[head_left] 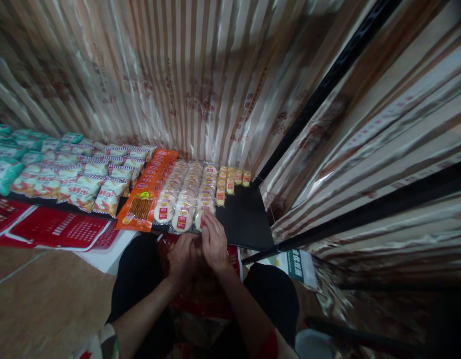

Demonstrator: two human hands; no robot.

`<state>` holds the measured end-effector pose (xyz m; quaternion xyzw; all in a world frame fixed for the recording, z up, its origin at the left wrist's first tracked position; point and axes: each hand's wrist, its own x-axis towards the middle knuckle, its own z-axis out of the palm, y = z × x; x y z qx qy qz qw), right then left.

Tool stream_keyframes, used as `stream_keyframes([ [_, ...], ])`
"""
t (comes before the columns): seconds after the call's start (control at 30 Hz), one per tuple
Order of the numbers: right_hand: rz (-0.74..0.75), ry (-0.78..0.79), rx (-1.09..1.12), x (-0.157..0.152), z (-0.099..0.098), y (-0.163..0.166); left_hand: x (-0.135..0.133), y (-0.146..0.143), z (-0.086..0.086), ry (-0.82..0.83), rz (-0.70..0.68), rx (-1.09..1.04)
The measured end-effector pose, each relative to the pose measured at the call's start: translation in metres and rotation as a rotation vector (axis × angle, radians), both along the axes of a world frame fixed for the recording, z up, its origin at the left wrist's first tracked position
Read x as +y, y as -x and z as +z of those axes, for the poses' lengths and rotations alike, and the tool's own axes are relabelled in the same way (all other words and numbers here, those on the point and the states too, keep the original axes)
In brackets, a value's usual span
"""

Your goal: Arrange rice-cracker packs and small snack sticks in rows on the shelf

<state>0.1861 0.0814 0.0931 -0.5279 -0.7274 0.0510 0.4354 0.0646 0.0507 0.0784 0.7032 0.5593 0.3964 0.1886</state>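
Rows of round white rice crackers in clear packets (181, 222) stand on a black shelf (245, 214), red labels on the front ones. My right hand (215, 242) reaches over the shelf's front edge, its fingers stretched out and touching the front packet of the right-hand row. Close beside it, my left hand (183, 257) is curled just below the edge; its fingertips are hidden, and I cannot make out what is in them. Under both hands, between my knees, lies a red bag (200, 294). Small yellow packets (230, 182) stand right of the crackers.
An orange snack bag (148, 187) lies left of the crackers. Further left are many white snack bags (84, 189) and teal packets (6, 172). Striped curtains (200, 75) hang behind. Dark posts (327, 82) frame the right side. A red printed sheet (62, 227) hangs below the shelf.
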Motion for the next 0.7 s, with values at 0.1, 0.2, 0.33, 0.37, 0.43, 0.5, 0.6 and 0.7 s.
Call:
stream_keyframes([
  [0.1,-0.024,0.073,0.032,-0.023,-0.013,-0.004,-0.020,0.005,-0.014,0.228,-0.062,0.046],
  [0.2,-0.057,0.126,0.062,-0.039,-0.027,-0.008,-0.035,0.011,-0.024,0.343,-0.111,0.095],
  [0.33,-0.100,0.157,0.080,-0.053,-0.043,-0.010,-0.040,0.013,-0.033,0.570,-0.154,0.238],
  [0.37,-0.114,0.159,0.090,-0.055,-0.046,-0.010,-0.040,0.013,-0.035,0.651,-0.165,0.287],
  [0.43,-0.140,0.164,0.106,-0.059,-0.054,-0.009,-0.038,0.012,-0.038,0.794,-0.189,0.373],
  [0.5,-0.151,0.171,0.117,-0.063,-0.062,-0.006,-0.037,0.012,-0.041,0.871,-0.203,0.409],
  [0.6,-0.155,0.184,0.130,-0.068,-0.070,-0.003,-0.037,0.015,-0.047,0.913,-0.216,0.398],
  [0.7,-0.171,0.223,0.146,-0.069,-0.072,-0.003,-0.036,0.019,-0.055,0.914,-0.258,0.363],
])
